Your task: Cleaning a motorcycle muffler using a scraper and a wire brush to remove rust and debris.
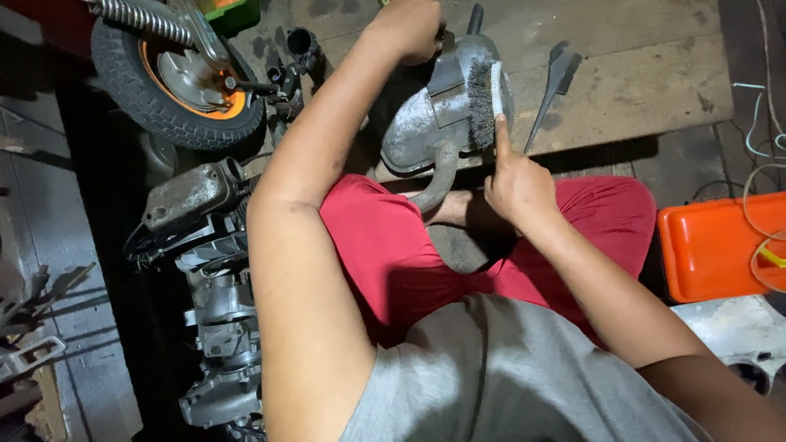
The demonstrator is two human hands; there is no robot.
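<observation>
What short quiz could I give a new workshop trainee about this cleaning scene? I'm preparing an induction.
1. True or false: the right hand holds a wire brush against the grey metal cover.
2. Which hand steadies the cover at its top edge?
A. left hand
B. right hand
C. neither
3. Fill in: the small wheel at upper left has an ______ rim.

Key:
1. True; the forefinger lies along the brush back.
2. A
3. orange

Also in view: an orange tray at right and a dismantled engine at left.
</observation>
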